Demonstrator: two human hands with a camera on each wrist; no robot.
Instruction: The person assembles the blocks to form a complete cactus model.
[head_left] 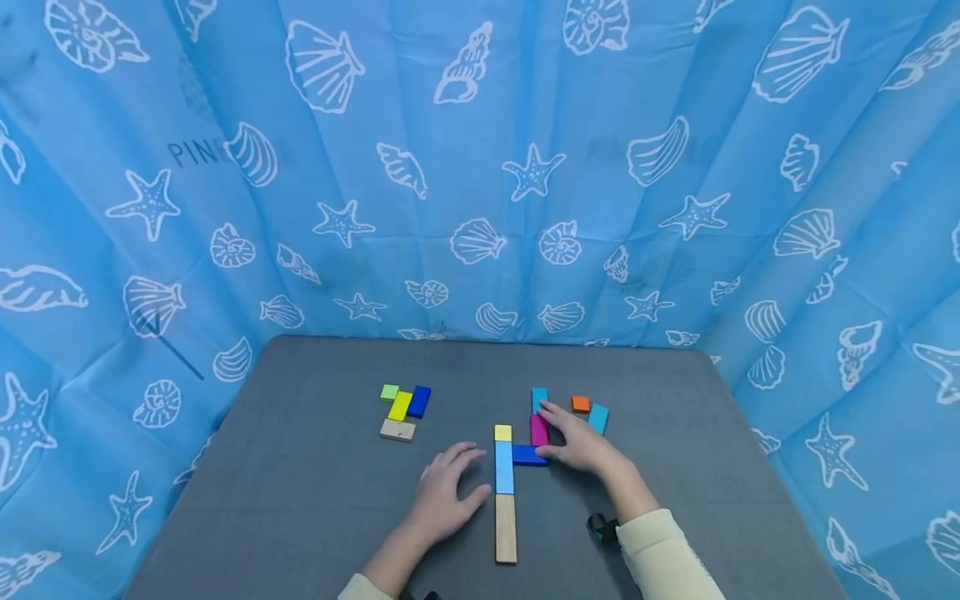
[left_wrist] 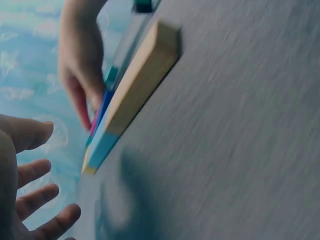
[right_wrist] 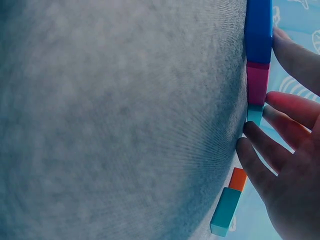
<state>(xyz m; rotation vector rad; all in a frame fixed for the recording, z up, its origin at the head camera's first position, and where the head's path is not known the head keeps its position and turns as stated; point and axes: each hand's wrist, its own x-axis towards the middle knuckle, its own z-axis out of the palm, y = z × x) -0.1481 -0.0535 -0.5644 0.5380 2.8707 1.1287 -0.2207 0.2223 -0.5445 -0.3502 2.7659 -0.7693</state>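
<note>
A blue curtain (head_left: 480, 137) is hanging behind the far edge of the tabletop (head_left: 315, 508) and running down along its left and right edges, falling in soft vertical folds. White-outlined starfish (head_left: 533, 172) and seashells (head_left: 325, 67) are patterning the cloth, while faint dark lettering (head_left: 192, 153) is showing above the far left corner. The grey tabletop is displaying rounded far corners, and soft light is spreading across it.

Room beside wooden plank (head_left: 506, 529), dark-blue block (head_left: 529, 455) beyond, seemingly low
</note>
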